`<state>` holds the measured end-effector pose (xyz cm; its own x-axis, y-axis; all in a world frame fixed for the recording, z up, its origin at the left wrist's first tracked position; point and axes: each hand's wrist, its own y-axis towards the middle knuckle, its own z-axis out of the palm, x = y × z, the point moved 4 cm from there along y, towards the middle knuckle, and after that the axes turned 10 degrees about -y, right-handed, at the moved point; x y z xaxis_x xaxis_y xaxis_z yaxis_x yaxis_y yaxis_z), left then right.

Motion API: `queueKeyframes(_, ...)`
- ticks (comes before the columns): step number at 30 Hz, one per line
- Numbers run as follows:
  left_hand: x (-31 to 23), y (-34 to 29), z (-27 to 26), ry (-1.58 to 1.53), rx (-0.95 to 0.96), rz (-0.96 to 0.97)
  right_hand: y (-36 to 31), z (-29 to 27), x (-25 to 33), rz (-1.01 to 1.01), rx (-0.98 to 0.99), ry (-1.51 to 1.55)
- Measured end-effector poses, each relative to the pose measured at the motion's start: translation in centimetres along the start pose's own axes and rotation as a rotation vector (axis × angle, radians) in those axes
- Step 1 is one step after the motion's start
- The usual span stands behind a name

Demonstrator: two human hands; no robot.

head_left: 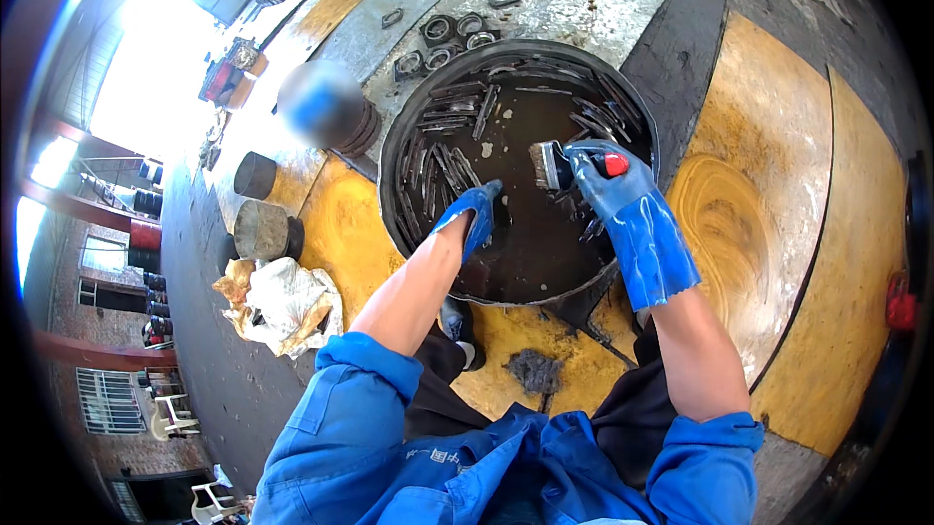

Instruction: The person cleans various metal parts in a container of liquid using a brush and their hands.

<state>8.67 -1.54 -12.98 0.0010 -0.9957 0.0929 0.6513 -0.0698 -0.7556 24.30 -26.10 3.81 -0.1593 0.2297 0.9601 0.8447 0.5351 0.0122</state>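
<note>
A wide round metal tub (pixel 387 204) with dark liquid stands in front of me. Long dark metal strips (pixel 453 167) lie in it, bunched along the left and far sides, with more at the far right. My right hand (pixel 615 180), in a blue rubber glove, is closed around a flat paintbrush (pixel 551 166) with a red-ended handle. Its bristles point left above the liquid. My left hand (pixel 477 215), also in a blue glove, is over the tub's near left part, beside the strips. Most of its fingers are turned away, and whether they hold anything is hidden.
Several dark ring-shaped parts (pixel 440 31) lie beyond the tub. A person (pixel 321 107), partly blurred, is at the far left. Short cylinders (pixel 261 229) and a crumpled white bag (pixel 292 303) are on the left. A grey clump (pixel 534 370) lies on yellow boards (pixel 486 390) near my feet.
</note>
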Motion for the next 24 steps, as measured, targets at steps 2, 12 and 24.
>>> queueKeyframes(2, 2.1, 1.3, 2.3, 0.556, -0.079, 0.099, 0.1, -0.6, -0.9, 0.071, -0.003, 0.019)
queueKeyframes(12, -5.9, 7.3, -2.8, 0.946, -0.085, 0.649, 0.2, -0.1, -1.1, 0.04, -0.019, 0.036)
queueKeyframes(24, -3.2, 2.3, -3.9, 1.276, -0.317, 0.614, 1.2, 2.2, -4.1, 0.097, 0.142, -0.178)
